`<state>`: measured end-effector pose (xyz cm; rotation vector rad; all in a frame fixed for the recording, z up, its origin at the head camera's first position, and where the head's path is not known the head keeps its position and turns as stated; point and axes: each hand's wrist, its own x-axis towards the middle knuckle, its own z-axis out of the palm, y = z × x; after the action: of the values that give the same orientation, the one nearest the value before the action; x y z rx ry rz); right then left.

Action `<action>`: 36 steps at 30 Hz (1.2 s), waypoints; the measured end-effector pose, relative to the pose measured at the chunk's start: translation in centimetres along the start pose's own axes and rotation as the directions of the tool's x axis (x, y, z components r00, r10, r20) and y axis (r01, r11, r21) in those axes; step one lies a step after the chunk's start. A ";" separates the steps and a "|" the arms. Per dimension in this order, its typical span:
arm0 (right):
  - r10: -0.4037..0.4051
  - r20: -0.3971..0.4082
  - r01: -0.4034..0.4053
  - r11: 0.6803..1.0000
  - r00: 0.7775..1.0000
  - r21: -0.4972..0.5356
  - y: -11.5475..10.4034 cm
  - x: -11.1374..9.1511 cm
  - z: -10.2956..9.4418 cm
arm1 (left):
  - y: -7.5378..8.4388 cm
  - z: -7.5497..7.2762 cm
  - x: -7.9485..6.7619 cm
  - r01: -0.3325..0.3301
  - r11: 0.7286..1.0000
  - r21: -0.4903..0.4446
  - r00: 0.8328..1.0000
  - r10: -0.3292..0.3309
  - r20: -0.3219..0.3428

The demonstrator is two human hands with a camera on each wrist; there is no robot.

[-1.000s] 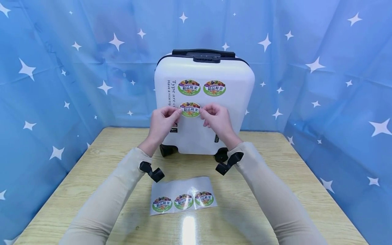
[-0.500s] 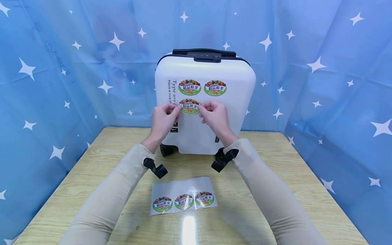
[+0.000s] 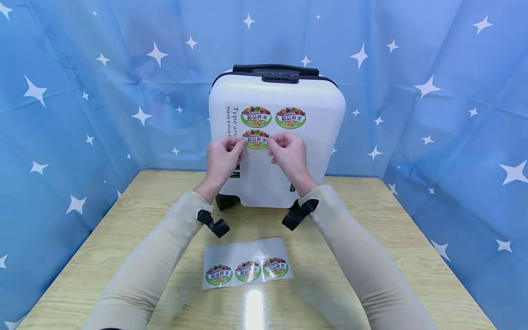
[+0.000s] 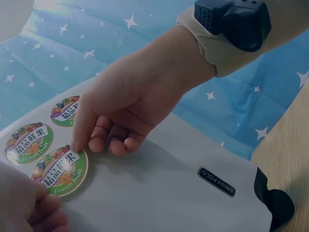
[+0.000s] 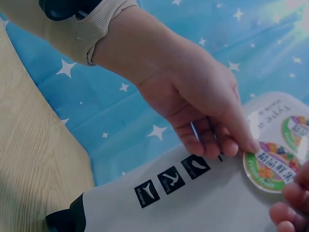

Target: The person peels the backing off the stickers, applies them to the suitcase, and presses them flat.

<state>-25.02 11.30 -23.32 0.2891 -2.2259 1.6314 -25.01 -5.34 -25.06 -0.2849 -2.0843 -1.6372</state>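
Note:
An oval fruit sticker (image 3: pixel 255 140) is pinched at its left edge by my left hand (image 3: pixel 222 158) and at its right edge by my right hand (image 3: pixel 291 155). It lies against or just in front of the white suitcase (image 3: pixel 264 188); I cannot tell how much of it touches. Directly above it is one matching sticker (image 3: pixel 256 117), with another sticker (image 3: pixel 290 118) to the right, both flat on the suitcase. In the left wrist view the held sticker (image 4: pixel 65 176) appears between both thumbs. My left hand covers part of the printed lettering.
The suitcase stands on wheels at the back of the wooden table (image 3: pixel 363 220). In front lies a backing sheet (image 3: pixel 243 252) bearing several oval stickers along its near edge. A blue star-patterned curtain (image 3: pixel 123 91) surrounds the table.
Both hands have raised the pinched sticker slightly, bringing it closer beneath the upper left one. The backing sheet has stayed put.

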 end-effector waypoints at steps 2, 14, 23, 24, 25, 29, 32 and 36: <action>-0.007 -0.008 0.007 1.000 1.000 -0.007 0.0 0.0 0.1 | 0.0 0.1 0.0 0.001 1.000 0.003 1.000 -0.001 -0.007; -0.045 -0.056 0.041 0.997 0.997 -0.070 -0.1 0.0 0.6 | 0.2 0.4 0.0 -0.026 0.997 0.072 0.999 0.029 -0.035; -0.059 -0.080 0.048 0.990 0.995 -0.130 0.0 0.0 0.9 | 0.2 0.5 -0.1 -0.033 0.992 0.125 0.997 0.041 -0.059; -0.059 -0.085 0.046 0.989 0.995 -0.142 0.0 0.0 1.0 | 0.3 0.5 -0.1 -0.034 0.990 0.134 0.997 0.043 -0.066; -0.060 -0.089 0.045 0.986 0.994 -0.161 -0.1 0.0 1.1 | 0.3 0.4 -0.1 -0.032 0.989 0.144 0.996 0.043 -0.072; -0.067 -0.112 0.039 0.972 0.991 -0.231 -0.1 0.0 1.2 | 0.1 0.3 -0.1 -0.033 0.985 0.169 0.995 0.048 -0.086; -0.062 -0.123 0.027 0.963 0.990 -0.268 -0.1 -0.1 1.1 | -0.1 0.2 -0.1 -0.030 0.985 0.171 0.995 0.046 -0.093; -0.037 -0.120 0.003 0.961 0.992 -0.278 0.2 -0.3 0.9 | -0.3 0.1 0.0 -0.013 0.984 0.177 0.994 0.031 -0.100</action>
<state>-24.97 10.47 -23.88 0.1299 -2.3093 1.2673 -25.20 -5.38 -25.34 -0.1609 -2.1222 -1.4126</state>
